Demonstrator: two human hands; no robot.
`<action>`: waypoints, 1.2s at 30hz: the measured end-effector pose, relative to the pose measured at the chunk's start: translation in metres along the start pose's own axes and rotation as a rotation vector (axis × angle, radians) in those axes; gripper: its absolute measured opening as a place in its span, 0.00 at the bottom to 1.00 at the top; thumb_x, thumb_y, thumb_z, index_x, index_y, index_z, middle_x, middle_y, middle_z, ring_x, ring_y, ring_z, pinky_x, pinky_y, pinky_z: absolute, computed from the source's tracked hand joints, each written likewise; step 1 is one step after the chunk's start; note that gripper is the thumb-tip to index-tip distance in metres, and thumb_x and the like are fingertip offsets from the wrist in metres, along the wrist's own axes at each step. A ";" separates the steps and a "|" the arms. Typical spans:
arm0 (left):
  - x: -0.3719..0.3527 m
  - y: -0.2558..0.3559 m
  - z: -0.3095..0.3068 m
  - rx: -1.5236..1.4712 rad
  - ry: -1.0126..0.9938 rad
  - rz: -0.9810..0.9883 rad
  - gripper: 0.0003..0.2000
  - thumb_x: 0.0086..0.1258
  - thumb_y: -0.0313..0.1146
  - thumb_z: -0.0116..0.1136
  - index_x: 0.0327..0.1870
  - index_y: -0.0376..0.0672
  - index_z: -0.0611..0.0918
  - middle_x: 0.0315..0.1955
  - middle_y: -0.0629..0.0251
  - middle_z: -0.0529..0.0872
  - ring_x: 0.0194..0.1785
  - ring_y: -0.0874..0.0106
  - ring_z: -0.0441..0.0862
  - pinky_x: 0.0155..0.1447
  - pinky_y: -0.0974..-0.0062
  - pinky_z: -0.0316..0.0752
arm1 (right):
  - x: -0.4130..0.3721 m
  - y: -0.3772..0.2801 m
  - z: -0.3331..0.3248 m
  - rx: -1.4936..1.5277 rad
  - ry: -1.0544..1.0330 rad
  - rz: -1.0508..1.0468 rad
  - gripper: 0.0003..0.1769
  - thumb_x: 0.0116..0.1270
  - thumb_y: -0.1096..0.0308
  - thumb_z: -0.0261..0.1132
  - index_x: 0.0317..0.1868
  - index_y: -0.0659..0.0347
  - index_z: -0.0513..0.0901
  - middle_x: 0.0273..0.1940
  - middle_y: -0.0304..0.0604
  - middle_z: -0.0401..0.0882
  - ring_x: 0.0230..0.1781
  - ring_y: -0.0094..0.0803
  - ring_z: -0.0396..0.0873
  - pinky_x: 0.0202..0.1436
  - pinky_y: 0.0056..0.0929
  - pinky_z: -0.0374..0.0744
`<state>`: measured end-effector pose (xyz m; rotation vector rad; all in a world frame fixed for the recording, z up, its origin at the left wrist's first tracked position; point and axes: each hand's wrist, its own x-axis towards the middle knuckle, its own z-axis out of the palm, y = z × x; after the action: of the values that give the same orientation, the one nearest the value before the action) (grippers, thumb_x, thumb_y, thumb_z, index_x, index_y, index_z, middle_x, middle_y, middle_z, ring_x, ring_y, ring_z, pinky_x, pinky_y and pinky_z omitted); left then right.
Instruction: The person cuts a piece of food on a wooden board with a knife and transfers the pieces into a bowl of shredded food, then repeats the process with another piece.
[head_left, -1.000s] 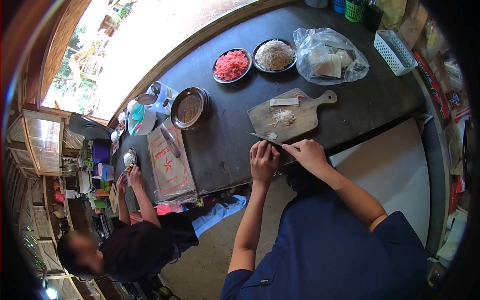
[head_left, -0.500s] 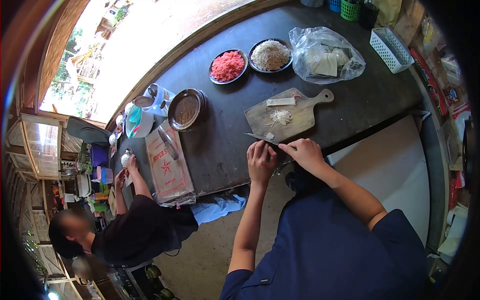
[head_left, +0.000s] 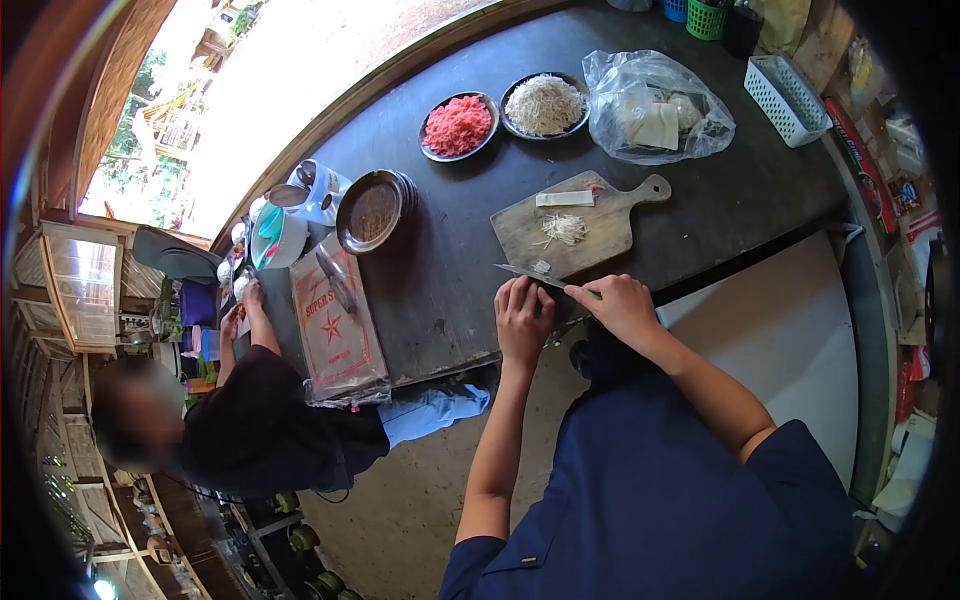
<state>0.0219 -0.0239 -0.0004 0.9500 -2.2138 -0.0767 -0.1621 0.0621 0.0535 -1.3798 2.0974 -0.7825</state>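
Observation:
My right hand [head_left: 617, 308] is closed around the green handle of a knife [head_left: 530, 274], whose blade lies along the near edge of the wooden cutting board [head_left: 600, 235]. Beside the blade, my left hand [head_left: 523, 318] has its fingers curled in at the board's edge; whatever is under them is hidden. Small pale pieces [head_left: 541, 267] sit just beyond the blade. Farther up the board are a pile of thin white shreds [head_left: 565, 229] and a pale rectangular block [head_left: 565, 199].
Behind the board stand a plate of pink shreds [head_left: 459, 126], a plate of white shreds [head_left: 545, 105] and a clear plastic bag [head_left: 655, 110]. Stacked brown plates [head_left: 372, 212] and a printed plastic pack [head_left: 335, 330] lie left. A co-worker [head_left: 280, 410] works at the table's left end.
The knife blade has shifted slightly, and the pale pieces beside it look more separated. My hands stay nearly in place. The co-worker has leaned farther toward the table's far left end.

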 end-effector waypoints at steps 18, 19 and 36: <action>0.001 0.003 0.001 -0.008 0.014 -0.017 0.08 0.71 0.27 0.68 0.46 0.35 0.90 0.52 0.58 0.89 0.60 0.55 0.85 0.68 0.55 0.78 | 0.013 0.005 0.010 0.032 -0.018 -0.032 0.31 0.76 0.33 0.67 0.41 0.55 0.97 0.33 0.55 0.92 0.42 0.55 0.92 0.50 0.50 0.88; 0.000 0.003 0.000 -0.009 0.010 -0.021 0.08 0.71 0.27 0.68 0.46 0.35 0.90 0.52 0.59 0.89 0.60 0.55 0.85 0.68 0.56 0.78 | 0.016 0.002 0.008 0.044 -0.061 -0.007 0.31 0.75 0.33 0.68 0.41 0.55 0.98 0.33 0.55 0.92 0.42 0.55 0.92 0.50 0.50 0.88; -0.002 0.001 0.001 -0.023 0.044 -0.012 0.07 0.71 0.27 0.68 0.46 0.36 0.91 0.51 0.59 0.89 0.59 0.55 0.85 0.67 0.55 0.78 | 0.013 0.005 -0.002 0.091 -0.123 0.045 0.31 0.74 0.33 0.69 0.43 0.56 0.98 0.34 0.56 0.92 0.43 0.57 0.92 0.52 0.50 0.87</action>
<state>0.0218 -0.0223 -0.0024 0.9441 -2.1628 -0.0860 -0.1714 0.0519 0.0504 -1.2949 1.9674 -0.7465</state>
